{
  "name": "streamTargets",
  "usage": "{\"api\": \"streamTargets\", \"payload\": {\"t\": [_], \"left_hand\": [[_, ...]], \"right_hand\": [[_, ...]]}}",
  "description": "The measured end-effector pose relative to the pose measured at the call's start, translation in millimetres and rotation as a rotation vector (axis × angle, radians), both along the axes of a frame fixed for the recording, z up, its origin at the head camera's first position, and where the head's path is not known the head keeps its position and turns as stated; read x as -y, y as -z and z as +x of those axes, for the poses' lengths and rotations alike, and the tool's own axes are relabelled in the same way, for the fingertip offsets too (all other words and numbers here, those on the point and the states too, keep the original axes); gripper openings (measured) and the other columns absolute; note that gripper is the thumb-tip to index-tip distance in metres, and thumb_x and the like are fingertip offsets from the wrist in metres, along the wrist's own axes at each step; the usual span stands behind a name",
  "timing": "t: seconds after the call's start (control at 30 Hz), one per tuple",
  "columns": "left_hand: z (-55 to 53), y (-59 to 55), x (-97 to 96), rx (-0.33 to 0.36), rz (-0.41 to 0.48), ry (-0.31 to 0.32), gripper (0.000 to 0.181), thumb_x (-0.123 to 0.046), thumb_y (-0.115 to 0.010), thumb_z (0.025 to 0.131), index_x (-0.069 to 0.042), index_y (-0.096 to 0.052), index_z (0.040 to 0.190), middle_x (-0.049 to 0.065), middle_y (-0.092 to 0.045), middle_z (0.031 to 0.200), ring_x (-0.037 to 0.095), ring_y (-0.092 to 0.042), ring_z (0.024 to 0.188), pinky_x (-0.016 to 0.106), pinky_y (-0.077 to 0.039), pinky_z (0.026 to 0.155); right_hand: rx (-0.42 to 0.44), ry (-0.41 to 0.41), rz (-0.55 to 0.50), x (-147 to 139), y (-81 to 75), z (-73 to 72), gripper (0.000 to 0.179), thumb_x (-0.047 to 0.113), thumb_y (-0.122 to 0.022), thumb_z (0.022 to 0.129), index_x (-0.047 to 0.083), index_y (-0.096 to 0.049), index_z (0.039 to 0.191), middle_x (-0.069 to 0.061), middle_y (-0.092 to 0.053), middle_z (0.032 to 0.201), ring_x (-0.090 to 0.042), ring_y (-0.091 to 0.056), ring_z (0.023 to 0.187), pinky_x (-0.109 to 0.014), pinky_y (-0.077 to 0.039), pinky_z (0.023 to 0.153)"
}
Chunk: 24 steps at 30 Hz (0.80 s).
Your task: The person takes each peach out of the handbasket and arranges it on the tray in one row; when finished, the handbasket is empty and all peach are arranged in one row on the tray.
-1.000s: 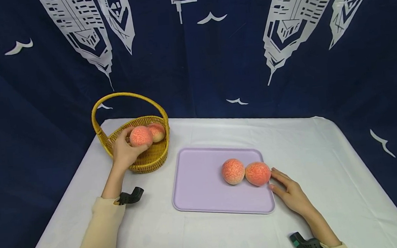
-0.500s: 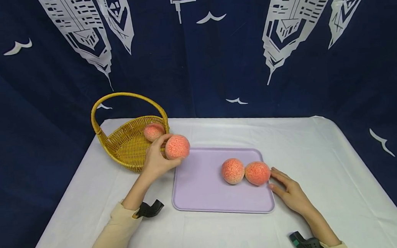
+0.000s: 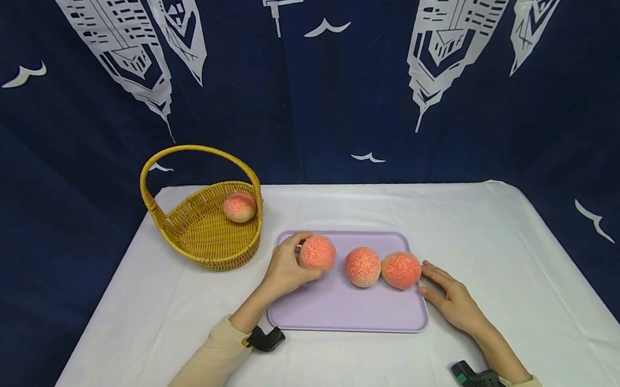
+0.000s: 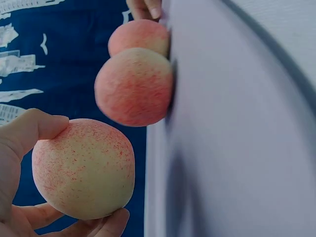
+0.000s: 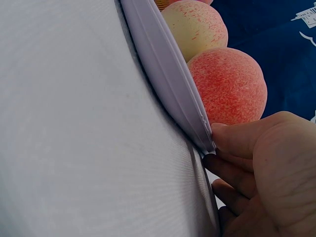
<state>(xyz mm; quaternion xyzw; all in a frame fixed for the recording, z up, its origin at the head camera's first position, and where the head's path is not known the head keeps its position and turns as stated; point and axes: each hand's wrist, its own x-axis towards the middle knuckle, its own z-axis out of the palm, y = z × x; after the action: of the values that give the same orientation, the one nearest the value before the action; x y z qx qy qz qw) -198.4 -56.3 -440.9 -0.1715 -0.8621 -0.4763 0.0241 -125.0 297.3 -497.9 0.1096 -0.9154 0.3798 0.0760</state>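
My left hand (image 3: 284, 268) grips a peach (image 3: 318, 253) between thumb and fingers over the left part of the lilac tray (image 3: 346, 320). In the left wrist view a gap shows between this peach (image 4: 84, 170) and the tray's surface. Two more peaches lie on the tray side by side, one mid-tray (image 3: 362, 267) and a redder peach (image 3: 401, 270) at its right end. Relaxed fingers of my right hand (image 3: 454, 304) touch the tray's right rim, beside the redder peach; the right wrist view has the thumb (image 5: 232, 138) right at the rim.
A yellow wicker basket (image 3: 206, 257) with a tall arched handle stands at the back left, one peach (image 3: 239, 207) inside. A white cloth (image 3: 507, 233) covers the table. Behind hangs a dark blue curtain (image 3: 336, 107) with white prints.
My left hand has lifted a peach out of the basket and carried it right, over the tray. The right hand and the two peaches on the tray have stayed in place.
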Motion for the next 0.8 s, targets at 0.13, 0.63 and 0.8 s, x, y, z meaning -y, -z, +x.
{"api": "streamTargets", "payload": {"t": [0.13, 0.63, 0.8], "left_hand": [[-0.7, 10.0, -6.5, 0.030, -0.010, -0.008, 0.068, -0.018, -0.086, 0.064, -0.007, -0.059, 0.125, 0.012, -0.065, 0.115, 0.025, -0.064, 0.096, 0.040, -0.054, 0.083], [-1.1, 24.3, -12.2, 0.109, -0.029, -0.003, 0.071, -0.025, -0.087, 0.068, -0.007, -0.056, 0.129, 0.014, -0.064, 0.121, 0.026, -0.062, 0.104, 0.043, -0.053, 0.088], [0.3, 24.9, -14.4, 0.111, -0.018, -0.002, 0.073, -0.028, -0.087, 0.067, -0.007, -0.057, 0.131, 0.015, -0.063, 0.123, 0.030, -0.060, 0.112, 0.048, -0.050, 0.094]], "right_hand": [[-0.005, -0.003, 0.001, 0, 0.7, -0.3, 0.045, 0.015, -0.065, 0.093, -0.003, -0.055, 0.133, -0.028, -0.046, 0.144, -0.051, -0.040, 0.130, 0.001, -0.014, 0.100], [0.003, -0.003, 0.002, 1, -2.3, 0.1, 0.045, 0.015, -0.065, 0.093, -0.003, -0.055, 0.133, -0.028, -0.046, 0.144, -0.051, -0.040, 0.131, -0.003, -0.017, 0.104], [-0.001, -0.002, 0.009, 2, -4.1, 0.2, 0.045, 0.015, -0.065, 0.093, -0.002, -0.055, 0.133, -0.028, -0.046, 0.144, -0.052, -0.040, 0.131, -0.027, -0.030, 0.115]]}}
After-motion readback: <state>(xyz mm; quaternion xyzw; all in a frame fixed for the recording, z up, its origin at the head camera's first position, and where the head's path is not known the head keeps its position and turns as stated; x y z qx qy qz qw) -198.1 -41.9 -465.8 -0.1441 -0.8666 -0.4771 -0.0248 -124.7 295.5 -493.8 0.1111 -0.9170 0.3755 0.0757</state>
